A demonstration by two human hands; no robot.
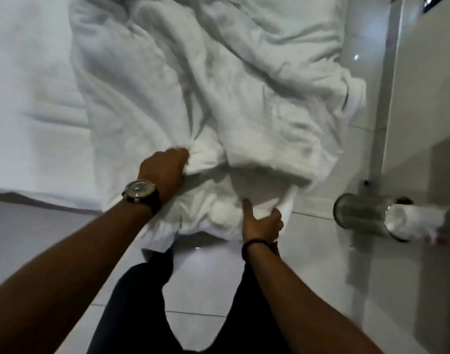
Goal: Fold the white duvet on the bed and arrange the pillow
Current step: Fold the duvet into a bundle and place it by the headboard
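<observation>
The white duvet (193,98) lies crumpled along the right side of the bed, its near end hanging over the foot edge toward the floor. My left hand (165,167), with a watch on the wrist, grips a bunched fold of the duvet near the bed's edge. My right hand (263,222) pinches the duvet's lower hanging corner, the index finger stretched up along the cloth. No pillow shows in this view.
The bare white bed sheet (32,103) covers the left of the bed. A metal bin (366,213) holding white cloth stands on the tiled floor (321,264) at the right, beside a white wall panel (423,98). My dark trousers (188,302) are below.
</observation>
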